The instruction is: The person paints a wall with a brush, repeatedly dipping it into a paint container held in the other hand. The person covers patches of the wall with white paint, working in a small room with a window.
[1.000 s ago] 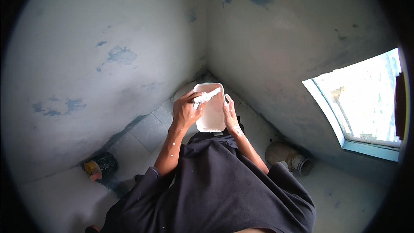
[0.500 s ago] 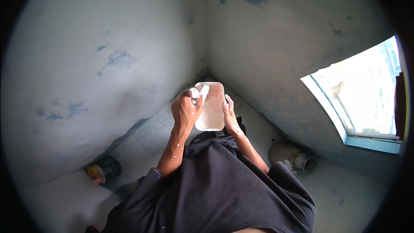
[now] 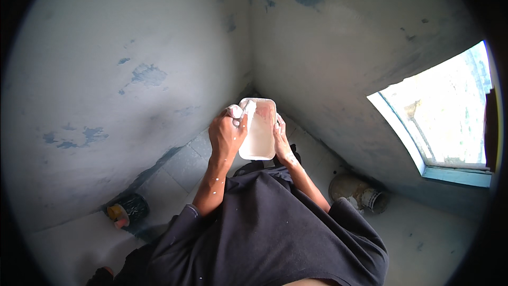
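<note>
A rectangular plastic tub [image 3: 258, 145] with rounded corners is held in front of my body, pale paint inside and a pinkish patch near its far end. My right hand [image 3: 283, 140] grips its right wall, fingers along the outside. At the far left corner of the tub, my left hand [image 3: 227, 132] is closed around what looks like a paintbrush [image 3: 249, 110], its white-coated end over the tub's inside. The brush's handle is mostly hidden by the fingers. White paint coats those fingers, and white drops dot the left forearm.
Two grey walls with blue bare patches [image 3: 149, 74] meet in a corner ahead. A bright window [image 3: 439, 111] with a light blue sill is at the right. On the tiled floor stand a dark bucket [image 3: 136, 207] at the left and a paint-stained bucket [image 3: 346, 186] at the right.
The white end of the brush is slightly farther up and left along the tub's far left corner. The tub is tilted a little differently; the right hand keeps its hold.
</note>
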